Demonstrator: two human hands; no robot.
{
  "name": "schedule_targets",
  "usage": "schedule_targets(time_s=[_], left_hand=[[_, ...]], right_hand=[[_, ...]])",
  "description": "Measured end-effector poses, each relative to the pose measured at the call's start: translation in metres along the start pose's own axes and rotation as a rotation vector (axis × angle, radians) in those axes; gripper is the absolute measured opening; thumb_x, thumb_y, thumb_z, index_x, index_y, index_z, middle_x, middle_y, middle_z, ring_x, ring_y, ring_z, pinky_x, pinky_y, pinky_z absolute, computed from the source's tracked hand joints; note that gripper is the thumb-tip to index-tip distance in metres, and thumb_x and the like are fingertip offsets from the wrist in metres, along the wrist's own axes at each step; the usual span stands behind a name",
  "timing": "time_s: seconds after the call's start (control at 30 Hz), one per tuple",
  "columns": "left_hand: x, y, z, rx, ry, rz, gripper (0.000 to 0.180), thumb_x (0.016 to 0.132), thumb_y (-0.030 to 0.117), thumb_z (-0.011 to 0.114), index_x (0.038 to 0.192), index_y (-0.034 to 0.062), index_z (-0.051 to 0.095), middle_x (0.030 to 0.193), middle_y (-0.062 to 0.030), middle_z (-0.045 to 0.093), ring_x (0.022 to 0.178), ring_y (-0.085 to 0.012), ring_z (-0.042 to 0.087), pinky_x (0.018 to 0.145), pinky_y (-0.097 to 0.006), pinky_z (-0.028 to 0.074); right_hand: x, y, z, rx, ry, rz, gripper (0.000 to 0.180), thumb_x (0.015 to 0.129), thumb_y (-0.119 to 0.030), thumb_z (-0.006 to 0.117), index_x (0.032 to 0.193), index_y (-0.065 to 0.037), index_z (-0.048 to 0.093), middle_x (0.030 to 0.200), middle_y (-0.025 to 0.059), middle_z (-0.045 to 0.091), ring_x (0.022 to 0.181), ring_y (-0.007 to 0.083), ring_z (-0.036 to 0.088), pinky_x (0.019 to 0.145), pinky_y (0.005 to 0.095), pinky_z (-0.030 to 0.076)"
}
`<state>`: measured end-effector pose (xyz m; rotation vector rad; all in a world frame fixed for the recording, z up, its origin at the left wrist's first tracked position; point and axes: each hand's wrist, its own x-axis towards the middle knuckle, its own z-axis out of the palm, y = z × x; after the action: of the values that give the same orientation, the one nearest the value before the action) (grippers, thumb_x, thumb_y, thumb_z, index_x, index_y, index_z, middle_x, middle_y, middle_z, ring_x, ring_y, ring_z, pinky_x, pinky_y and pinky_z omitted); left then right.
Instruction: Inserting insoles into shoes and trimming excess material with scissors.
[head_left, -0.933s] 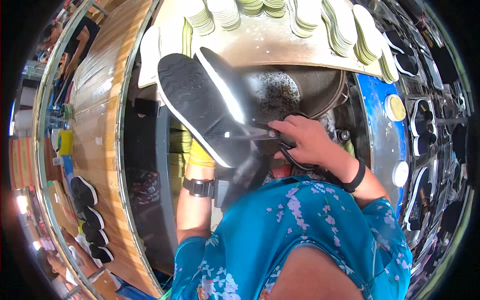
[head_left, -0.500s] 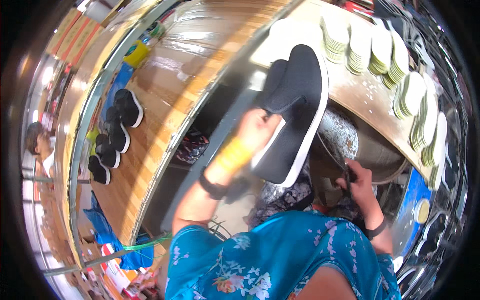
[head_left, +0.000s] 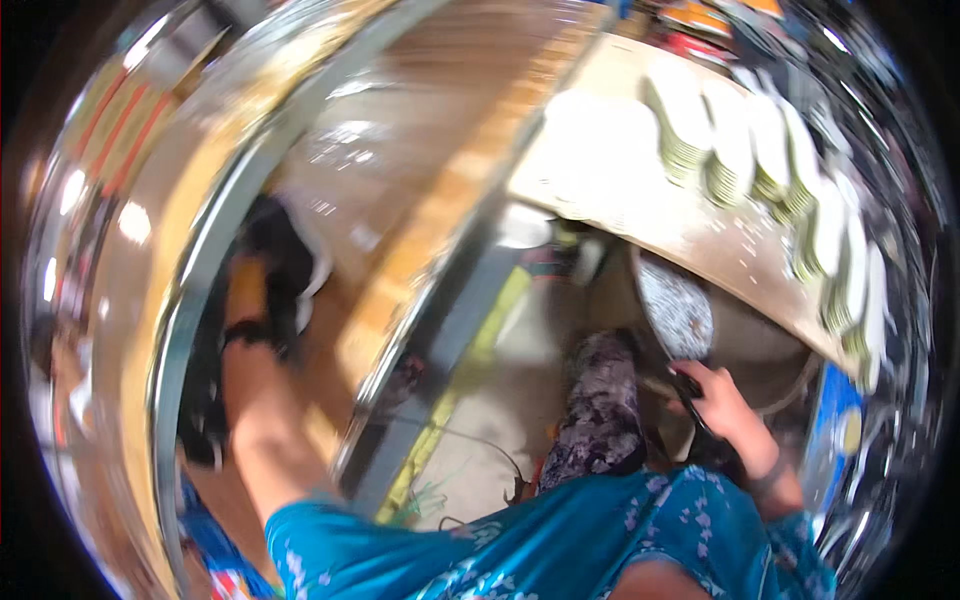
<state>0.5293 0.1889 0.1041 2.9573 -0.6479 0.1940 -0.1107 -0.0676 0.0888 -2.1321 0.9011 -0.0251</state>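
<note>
At the left, over the wooden shelf, my left hand is closed on a pair of black slip-on shoes with white soles. Motion blurs the fingers, and the shoes partly hide them. A yellow band circles that hand, and a dark band its wrist. Other black shoes stand beside my forearm, smeared and partly covered. My right hand is wrapped round a slim black tool, whose kind I cannot make out. It is beside a large round bin with white flecks inside.
Several stacks of white insoles line the worktable at the far right. Its edge overhangs the bin. A metal rail borders the wooden shelf on the left. My patterned trouser leg shows below, between shelf and bin.
My left hand has carried the black shoes from the middle, in front of the worktable, left to the wooden shelf. My right hand stays by the bin with the black tool. The view has shifted.
</note>
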Motion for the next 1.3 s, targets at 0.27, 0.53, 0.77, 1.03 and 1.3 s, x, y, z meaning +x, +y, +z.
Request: schedule_targets(time_s=[0.27, 0.53, 0.77, 1.03, 1.3], left_hand=[[0.005, 0.375, 0.046, 0.373, 0.474, 1.188, 0.034, 0.087, 0.017, 0.045, 0.116, -0.0003, 0.05, 0.118, -0.0174, 0.052, 0.105, -0.0272, 0.052, 0.092, -0.037, 0.04], [-0.139, 0.512, -0.015, -0.602, -0.021, 0.995, 0.025, 0.084, 0.009, 0.049, 0.106, -0.0021, 0.055, 0.108, -0.0153, 0.058, 0.096, -0.0231, 0.057, 0.082, -0.034, 0.045], [-0.217, 0.404, 0.031, -0.619, -0.304, 1.2, 0.024, 0.085, 0.014, 0.054, 0.102, -0.003, 0.057, 0.092, -0.0132, 0.061, 0.074, -0.0203, 0.058, 0.065, -0.029, 0.047], [-0.443, 0.502, 0.083, -0.4, -0.532, 1.408, 0.017, 0.084, 0.014, 0.055, 0.095, 0.0037, 0.062, 0.084, -0.0167, 0.061, 0.07, -0.0333, 0.06, 0.064, -0.037, 0.05], [-0.446, 0.512, 0.078, -0.103, -0.614, 1.282, 0.017, 0.084, 0.015, 0.053, 0.092, 0.0033, 0.062, 0.083, -0.0175, 0.063, 0.07, -0.0351, 0.06, 0.06, -0.039, 0.049]], right_hand=[[0.011, 0.035, -0.012, 0.228, -0.141, 0.304, 0.058, 0.073, -0.043, 0.067, 0.115, -0.004, 0.055, 0.083, 0.0166, 0.065, 0.076, 0.0279, 0.063, 0.067, 0.0381, 0.049], [-0.084, 0.121, -0.122, 0.526, 0.606, 0.494, 0.053, 0.07, -0.007, 0.067, 0.121, -0.01, 0.051, 0.074, 0.0042, 0.06, 0.058, 0.0097, 0.054, 0.055, 0.026, 0.045], [-0.165, 0.291, -0.316, -0.171, 1.47, 0.755, 0.051, 0.074, -0.011, 0.053, 0.124, -0.011, 0.043, 0.107, 0.019, 0.059, 0.095, 0.036, 0.058, 0.08, 0.0421, 0.046], [-0.14, 0.475, -0.397, -0.464, 1.172, 0.849, 0.065, 0.073, -0.005, 0.049, 0.134, -0.018, 0.029, 0.097, 0.0186, 0.06, 0.088, 0.0359, 0.059, 0.075, 0.0448, 0.046], [-0.088, 0.518, -0.464, -0.24, 1.268, 0.708, 0.062, 0.069, -0.011, 0.053, 0.129, -0.012, 0.036, 0.098, 0.0239, 0.06, 0.093, 0.0391, 0.057, 0.079, 0.0447, 0.045]])
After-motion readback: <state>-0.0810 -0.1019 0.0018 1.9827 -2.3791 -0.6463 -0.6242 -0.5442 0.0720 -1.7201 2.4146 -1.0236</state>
